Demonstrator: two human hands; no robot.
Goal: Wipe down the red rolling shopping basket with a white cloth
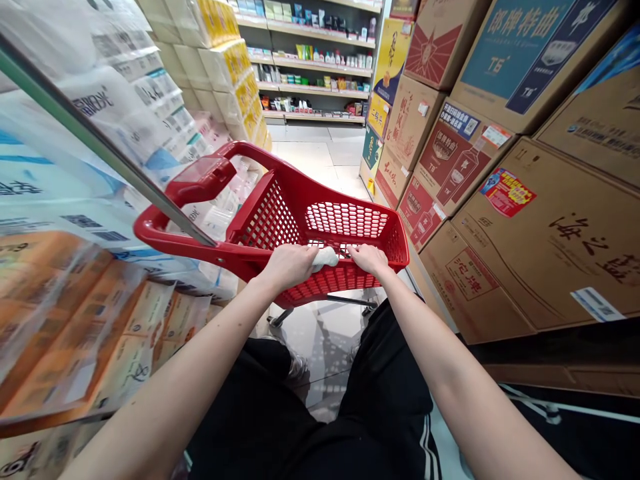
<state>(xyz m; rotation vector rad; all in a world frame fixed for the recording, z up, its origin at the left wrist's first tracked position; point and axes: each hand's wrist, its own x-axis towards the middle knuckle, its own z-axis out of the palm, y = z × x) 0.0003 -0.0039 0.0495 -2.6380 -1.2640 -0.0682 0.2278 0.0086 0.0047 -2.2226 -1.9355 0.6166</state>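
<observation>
A red plastic shopping cart stands sideways in front of me, its handle toward the left. No goods show in the part of its mesh basket that I can see. My left hand is closed around a crumpled white cloth or tissue and rests on the basket's near rim. Farther right on the same rim, my right hand is closed, its thumb on top. The undersides of both hands' fingers are partly hidden.
Stacked cartons line the right side. On the left are wrapped paper packs, orange packs and a slanting metal bar. Shelves of small bottles and boxes stand at the far end of the tiled floor.
</observation>
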